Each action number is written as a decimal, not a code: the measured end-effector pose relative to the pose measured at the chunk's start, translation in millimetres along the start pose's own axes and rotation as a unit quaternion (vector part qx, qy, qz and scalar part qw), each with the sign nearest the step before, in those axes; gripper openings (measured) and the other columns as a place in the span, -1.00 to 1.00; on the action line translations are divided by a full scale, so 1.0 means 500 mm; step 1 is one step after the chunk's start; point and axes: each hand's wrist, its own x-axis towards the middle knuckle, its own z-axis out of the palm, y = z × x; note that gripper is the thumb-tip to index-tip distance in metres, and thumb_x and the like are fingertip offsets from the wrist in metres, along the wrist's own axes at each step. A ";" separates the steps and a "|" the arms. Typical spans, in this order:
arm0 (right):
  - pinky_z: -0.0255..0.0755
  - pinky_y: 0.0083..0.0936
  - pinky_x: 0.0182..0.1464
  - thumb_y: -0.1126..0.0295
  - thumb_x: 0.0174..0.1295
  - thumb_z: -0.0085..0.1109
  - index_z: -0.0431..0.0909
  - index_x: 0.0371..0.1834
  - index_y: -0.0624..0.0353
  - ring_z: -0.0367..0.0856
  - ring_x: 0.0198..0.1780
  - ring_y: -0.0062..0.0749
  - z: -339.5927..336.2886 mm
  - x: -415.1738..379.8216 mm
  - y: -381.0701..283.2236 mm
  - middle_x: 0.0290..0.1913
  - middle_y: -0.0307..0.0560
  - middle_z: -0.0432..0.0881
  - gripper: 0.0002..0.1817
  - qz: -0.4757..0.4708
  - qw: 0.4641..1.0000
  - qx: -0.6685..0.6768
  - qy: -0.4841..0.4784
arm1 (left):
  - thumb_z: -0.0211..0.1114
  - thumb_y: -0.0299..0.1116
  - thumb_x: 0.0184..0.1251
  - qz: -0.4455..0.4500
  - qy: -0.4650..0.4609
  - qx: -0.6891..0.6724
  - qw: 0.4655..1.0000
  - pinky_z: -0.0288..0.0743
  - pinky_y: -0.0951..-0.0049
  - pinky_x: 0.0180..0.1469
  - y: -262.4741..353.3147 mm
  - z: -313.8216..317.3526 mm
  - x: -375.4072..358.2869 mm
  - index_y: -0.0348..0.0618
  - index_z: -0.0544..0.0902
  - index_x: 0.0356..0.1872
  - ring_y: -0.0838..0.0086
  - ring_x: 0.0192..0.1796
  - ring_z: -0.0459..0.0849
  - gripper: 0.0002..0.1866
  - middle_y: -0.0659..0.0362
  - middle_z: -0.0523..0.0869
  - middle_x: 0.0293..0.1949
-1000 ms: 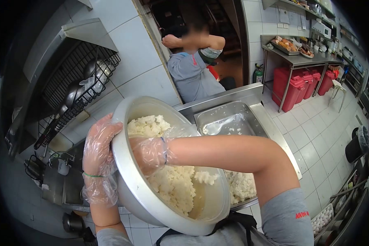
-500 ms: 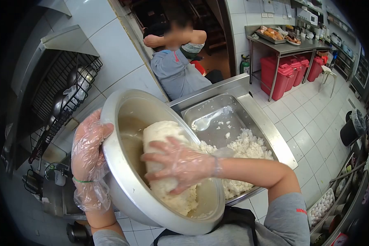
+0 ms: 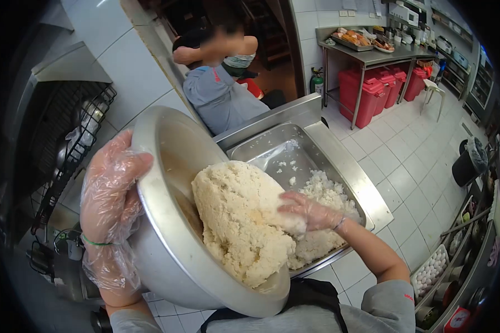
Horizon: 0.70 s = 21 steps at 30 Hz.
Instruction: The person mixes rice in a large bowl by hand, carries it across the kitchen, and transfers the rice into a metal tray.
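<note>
Left hand (image 3: 112,191) tilting steel bowl (image 3: 166,244), right hand (image 3: 310,212) on rice mass (image 3: 236,219), tray (image 3: 347,172) below

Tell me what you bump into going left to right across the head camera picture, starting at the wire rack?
Wire rack → gloved left hand → metal bowl → big rice lump → gloved right hand → red bins → black bin.

- Left hand (image 3: 112,191): fingers behind the tilted bowl (image 3: 166,233)'s rim; their grip on its outer wall is not visible.
- Right hand (image 3: 308,213): fingertips buried in the rice mass (image 3: 236,219).
- Tray (image 3: 344,166): floor partly hidden by bowl and rice.
- Wire rack (image 3: 66,150): contents too dark to identify.
- Co-worker (image 3: 216,94): lower body hidden behind the counter.
- Far table (image 3: 366,58): food unreadable.
</note>
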 end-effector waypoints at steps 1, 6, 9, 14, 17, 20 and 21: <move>0.06 -0.19 0.41 0.55 -0.13 0.28 0.33 0.26 -0.06 0.02 0.42 0.13 -0.014 -0.016 0.005 0.37 0.10 0.10 -0.25 0.039 0.998 -0.025 -0.032 | 0.22 -0.44 0.09 -0.006 -0.005 0.004 1.000 0.57 0.59 -0.16 0.003 0.001 0.005 -0.57 0.34 0.09 0.48 -0.27 0.68 -0.45 -0.02 0.62 -0.18; 0.07 -0.14 0.41 0.68 -0.03 0.07 0.34 0.27 -0.04 0.00 0.45 0.04 -0.054 0.034 -0.104 0.38 0.13 0.15 -0.31 0.159 0.968 -0.172 -0.088 | 0.23 -0.36 0.12 0.005 0.035 0.021 0.999 0.28 0.75 -0.61 -0.002 0.036 0.018 -0.54 0.36 0.05 0.71 -0.65 0.41 -0.47 0.08 0.64 -0.36; 0.00 -0.08 0.42 0.39 0.02 0.22 0.37 0.25 -0.05 -0.01 0.45 0.02 -0.082 0.125 -0.251 0.39 0.09 0.14 -0.38 -0.032 0.991 0.041 -0.119 | 0.22 -0.36 0.10 -0.008 0.025 0.040 0.999 0.42 0.66 -0.38 0.005 0.029 0.024 -0.55 0.36 0.06 0.58 -0.44 0.53 -0.45 0.03 0.63 -0.28; -0.18 0.19 0.40 0.00 0.12 0.14 0.37 0.27 -0.11 -0.20 0.50 -0.02 0.050 0.140 -0.253 0.43 0.04 0.08 -0.39 -0.030 0.983 -0.102 -0.148 | 0.23 -0.36 0.07 -0.002 0.019 0.044 0.999 0.57 0.56 -0.13 0.003 0.037 0.025 -0.56 0.34 0.10 0.45 -0.24 0.67 -0.42 -0.03 0.62 -0.20; -0.25 0.21 0.40 0.03 0.11 0.16 0.36 0.28 -0.22 -0.28 0.51 -0.02 0.028 0.127 -0.203 0.47 -0.12 0.04 -0.40 0.021 0.980 -0.157 -0.121 | 0.24 -0.37 0.07 0.024 0.037 0.014 0.999 0.57 0.56 -0.14 -0.008 0.049 0.023 -0.56 0.34 0.10 0.46 -0.24 0.67 -0.41 -0.02 0.62 -0.20; -0.20 0.18 0.40 0.02 0.11 0.15 0.36 0.27 -0.26 -0.27 0.51 -0.01 0.030 0.104 -0.124 0.47 -0.19 0.04 -0.41 0.116 0.971 -0.191 -0.089 | 0.31 -0.34 0.02 0.034 0.046 0.022 0.998 0.58 0.59 -0.12 -0.016 0.044 0.027 -0.55 0.33 0.10 0.49 -0.22 0.67 -0.36 -0.02 0.62 -0.17; -0.17 0.17 0.40 0.01 0.12 0.14 0.36 0.28 -0.27 -0.27 0.51 0.00 0.036 0.095 -0.088 0.47 -0.21 0.04 -0.41 0.151 0.965 -0.201 -0.077 | 0.29 -0.35 0.03 0.017 0.033 0.041 0.998 0.57 0.57 -0.11 -0.012 0.034 0.027 -0.55 0.33 0.11 0.48 -0.21 0.67 -0.37 -0.02 0.62 -0.17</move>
